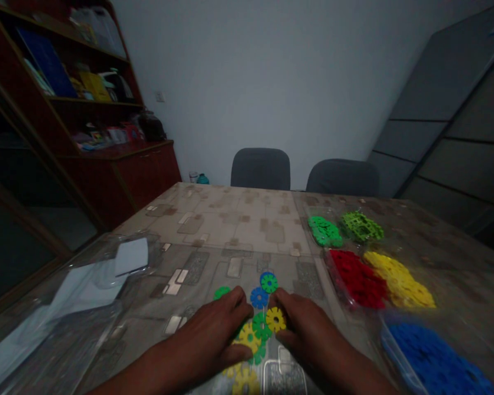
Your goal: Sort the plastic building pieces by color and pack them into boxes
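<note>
Small notched plastic discs in yellow, green and blue lie in a cluster at the lower middle of the table. My left hand (220,325) is closed at a yellow notched disc (250,339), its thumb below and fingers above. My right hand (302,318) pinches another yellow disc by its right edge. Between the hands, a green disc (260,326) touches these yellow ones. Just beyond are a blue disc (259,298) and a green disc (269,282) overlapping another blue one. A green disc (222,292) shows partly behind my left hand. Nearer me, more yellow discs (246,381) appear blurred.
Clear trays at right hold red pieces (358,280), yellow pieces (399,278), green pieces (325,230), light green pieces (361,226) and blue pieces (436,359). White sheets (88,285) and clear plastic lie left. Two grey chairs (260,169) stand beyond the table.
</note>
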Available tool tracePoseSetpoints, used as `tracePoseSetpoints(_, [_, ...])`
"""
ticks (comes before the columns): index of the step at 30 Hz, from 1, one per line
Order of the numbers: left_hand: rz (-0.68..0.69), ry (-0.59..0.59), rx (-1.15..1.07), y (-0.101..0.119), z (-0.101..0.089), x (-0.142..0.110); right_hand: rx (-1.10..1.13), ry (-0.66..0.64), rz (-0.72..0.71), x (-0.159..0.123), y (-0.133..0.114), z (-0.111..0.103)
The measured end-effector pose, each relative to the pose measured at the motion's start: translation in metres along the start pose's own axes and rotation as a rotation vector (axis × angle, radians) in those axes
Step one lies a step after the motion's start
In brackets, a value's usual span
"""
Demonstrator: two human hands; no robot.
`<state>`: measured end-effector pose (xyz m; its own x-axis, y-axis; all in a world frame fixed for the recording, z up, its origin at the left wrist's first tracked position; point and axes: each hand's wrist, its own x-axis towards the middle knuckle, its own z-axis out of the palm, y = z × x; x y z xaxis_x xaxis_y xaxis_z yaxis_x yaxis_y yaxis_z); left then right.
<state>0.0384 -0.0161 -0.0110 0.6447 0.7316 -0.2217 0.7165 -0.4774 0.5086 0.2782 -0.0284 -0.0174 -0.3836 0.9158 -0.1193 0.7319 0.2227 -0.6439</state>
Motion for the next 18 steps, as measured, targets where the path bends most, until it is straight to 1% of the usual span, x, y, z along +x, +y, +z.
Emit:
tracePoseSetpoints(3, [0.019, 0.036, -0.063, -0.004, 0.007, 0.002, -0.009, -0.043, -0.036, -0.002, -0.002, -0.011])
tracePoseSetpoints(5, [0.039, 0.045, -0.119, -0.005, 0.005, 0.002, 0.007, -0.090, -0.069, -0.003, -0.008, -0.013])
tracePoseSetpoints(6, [0.044, 0.051, -0.141, -0.005, 0.002, 0.002, 0.012, -0.139, -0.089, -0.003, -0.011, -0.010])
tracePoseSetpoints(7, [0.046, 0.054, -0.159, -0.005, -0.002, 0.001, 0.005, -0.210, -0.113, -0.002, -0.014, -0.005])
tracePoseSetpoints(9, [0.033, 0.041, -0.181, -0.005, -0.014, -0.001, -0.052, -0.372, -0.163, 0.002, -0.016, 0.012])
tracePoseSetpoints(10, [0.020, 0.015, -0.192, -0.005, -0.020, -0.002, -0.098, -0.442, -0.181, 0.004, -0.016, 0.022])
tracePoseSetpoints(11, [0.004, -0.021, -0.199, -0.005, -0.026, -0.005, -0.149, -0.480, -0.187, 0.006, -0.016, 0.032])
tracePoseSetpoints(12, [-0.010, -0.065, -0.209, -0.006, -0.032, -0.007, -0.198, -0.489, -0.185, 0.007, -0.016, 0.041])
tracePoseSetpoints(14, [-0.028, -0.157, -0.230, -0.007, -0.040, -0.012, -0.271, -0.445, -0.178, 0.006, -0.017, 0.051])
tracePoseSetpoints(16, [-0.032, -0.219, -0.227, -0.007, -0.043, -0.015, -0.330, -0.389, -0.190, 0.003, -0.019, 0.054])
tracePoseSetpoints(18, [-0.022, -0.231, -0.173, -0.004, -0.041, -0.015, -0.382, -0.344, -0.227, 0.000, -0.020, 0.054])
